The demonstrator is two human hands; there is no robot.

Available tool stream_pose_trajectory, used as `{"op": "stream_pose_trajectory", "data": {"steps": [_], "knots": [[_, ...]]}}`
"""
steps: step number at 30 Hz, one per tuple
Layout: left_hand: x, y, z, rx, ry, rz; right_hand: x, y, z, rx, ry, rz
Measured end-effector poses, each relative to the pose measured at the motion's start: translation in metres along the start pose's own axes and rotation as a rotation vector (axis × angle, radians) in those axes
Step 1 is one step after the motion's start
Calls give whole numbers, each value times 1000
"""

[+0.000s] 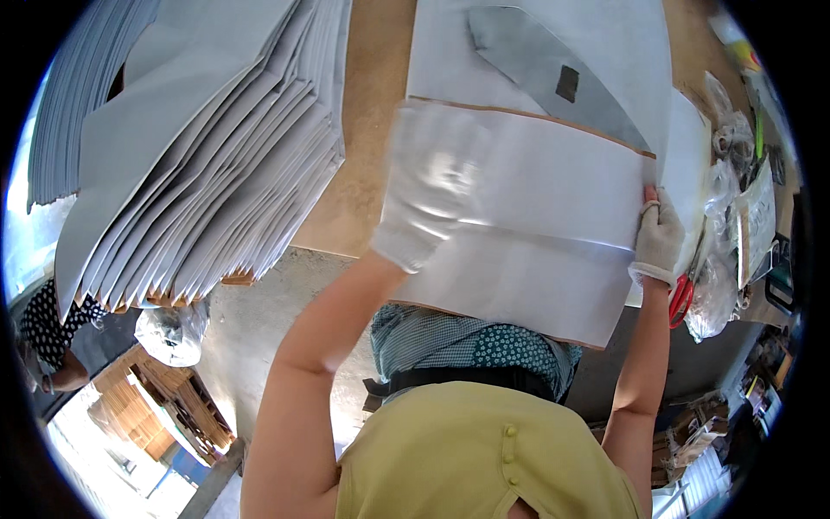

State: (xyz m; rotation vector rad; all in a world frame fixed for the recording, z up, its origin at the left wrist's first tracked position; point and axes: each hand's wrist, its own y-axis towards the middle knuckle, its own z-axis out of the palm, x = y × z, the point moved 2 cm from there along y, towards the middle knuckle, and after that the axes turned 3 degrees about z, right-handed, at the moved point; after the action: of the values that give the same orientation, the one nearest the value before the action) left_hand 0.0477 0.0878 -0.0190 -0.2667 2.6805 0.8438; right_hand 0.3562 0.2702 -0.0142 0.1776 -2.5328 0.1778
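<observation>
Fingers of our right hand (659, 239) close on the right edge of the sheet (553, 186), probably to steady it, while our left hand (428, 190) lies over its left part, perhaps to flatten it; blur hides those fingers, so we cannot tell how wide they stand. From the head view, we see the creased sheet before us, reaching past the near edge of the table (370, 78). Left sits a fanned stack (225, 173); right, scissors (683, 294), seemingly within reach.

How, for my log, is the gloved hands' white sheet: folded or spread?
Spread: the white sheet lies opened out, its crease showing.
</observation>
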Motion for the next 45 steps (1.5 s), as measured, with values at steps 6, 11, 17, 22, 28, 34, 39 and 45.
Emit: {"op": "stream_pose_trajectory", "data": {"steps": [6, 11, 17, 22, 28, 34, 39, 45], "knots": [[-4, 5, 1, 161, 72, 208, -26, -7, -5, 62, 64, 85], [-2, 8, 3, 142, 33, 170, -35, -16, 7, -99, 186, 12], [-4, 12, -3, 273, 36, 86, 19, -10, -13, 133, -63, 187], [-15, 31, -2, 385, 51, 69, 108, -45, 40, -250, -354, -659], [-17, 33, -9, 296, 113, 110, 149, -60, 92, -45, 21, -668], [-16, 22, -10, 256, 108, 149, 49, -23, 28, -271, -226, -617], [-18, 6, -22, 367, -109, 356, 31, -20, -3, -237, -180, -766], [-20, 10, -18, 193, -88, 354, 0, 0, -7, -375, -198, -855]]}}
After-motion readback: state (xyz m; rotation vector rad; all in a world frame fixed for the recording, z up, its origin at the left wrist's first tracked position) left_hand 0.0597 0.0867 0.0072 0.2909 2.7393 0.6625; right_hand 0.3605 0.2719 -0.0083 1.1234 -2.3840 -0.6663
